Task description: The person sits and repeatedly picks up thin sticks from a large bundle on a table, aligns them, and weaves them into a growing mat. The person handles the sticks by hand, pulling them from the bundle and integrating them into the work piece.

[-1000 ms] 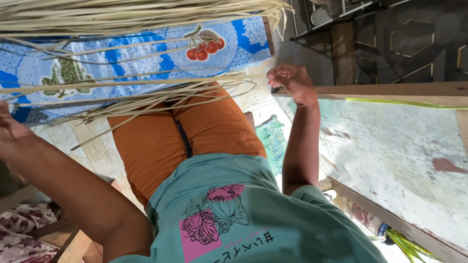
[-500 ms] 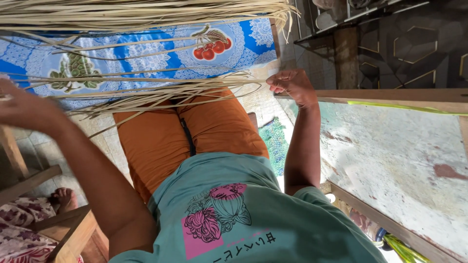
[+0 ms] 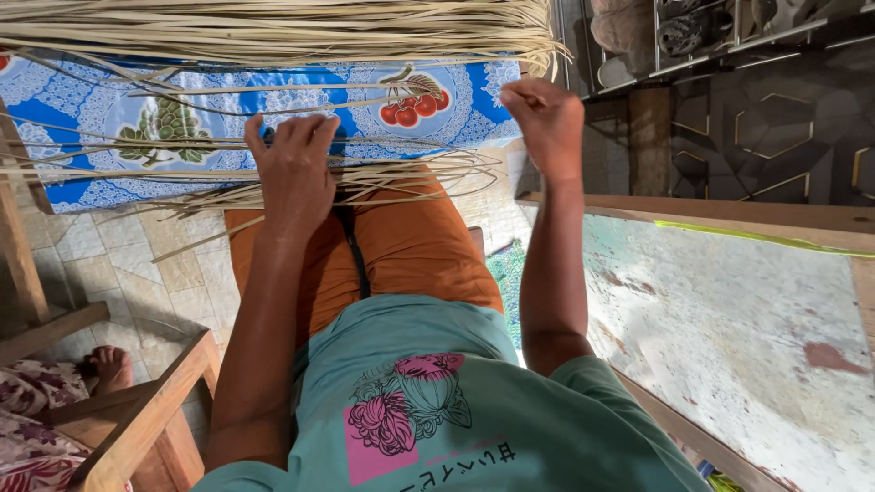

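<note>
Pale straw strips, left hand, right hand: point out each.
pale straw strips [image 3: 273, 27], head view, middle of the top bundle
left hand [image 3: 293, 173], head view, back of hand
right hand [image 3: 547, 118], head view, closed fist

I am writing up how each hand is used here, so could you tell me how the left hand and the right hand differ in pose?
The left hand lies open, fingers spread flat on the loose straw strips across the lap; the right hand is closed in a fist. The left hand sits lower, over the orange trousers; the right hand is raised at the corner of the blue patterned cloth. Both are bare and near the strips.
</note>
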